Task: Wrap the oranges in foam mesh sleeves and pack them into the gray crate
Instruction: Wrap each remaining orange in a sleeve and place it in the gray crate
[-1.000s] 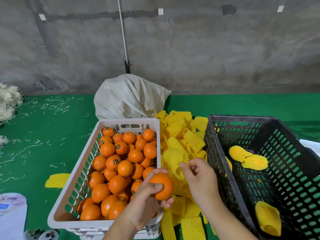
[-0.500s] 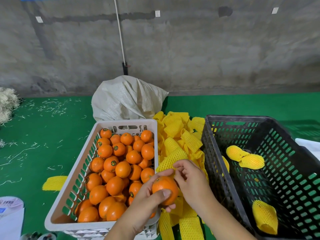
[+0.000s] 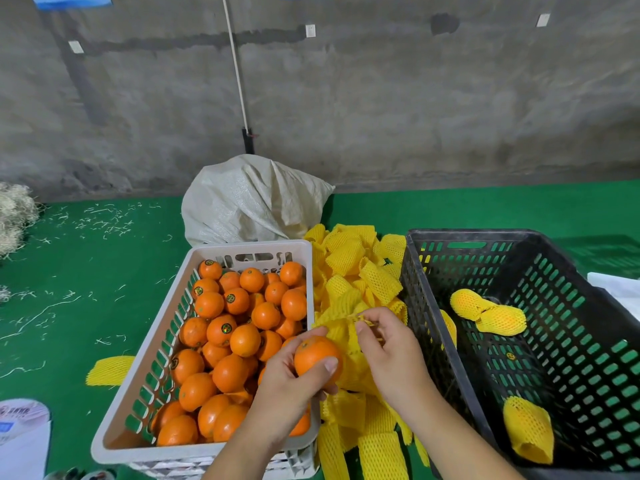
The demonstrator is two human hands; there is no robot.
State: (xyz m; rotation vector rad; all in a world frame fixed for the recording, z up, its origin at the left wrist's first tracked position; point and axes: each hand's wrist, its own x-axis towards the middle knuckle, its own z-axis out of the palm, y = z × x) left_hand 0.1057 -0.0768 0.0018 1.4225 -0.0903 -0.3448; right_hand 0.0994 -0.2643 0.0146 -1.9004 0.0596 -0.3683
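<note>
My left hand (image 3: 289, 384) grips a bare orange (image 3: 313, 355) just above the right rim of the white crate (image 3: 145, 368), which is full of loose oranges (image 3: 228, 327). My right hand (image 3: 389, 351) pinches the open edge of a yellow foam mesh sleeve (image 3: 341, 329), held right beside the orange. A pile of yellow sleeves (image 3: 360, 268) lies between the two crates. The gray crate (image 3: 588, 296) stands at the right and holds three wrapped oranges (image 3: 485, 311).
A white woven sack (image 3: 252, 199) sits behind the white crate against the concrete wall. One flat sleeve (image 3: 109, 370) lies on the green floor to the left. Straw bits are scattered at far left, and white paper (image 3: 20, 438) lies at the bottom left corner.
My right hand lifted a sleeve off the pile and brought its opening up against the orange. My left hand kept the orange and shifted slightly toward the sleeve.
</note>
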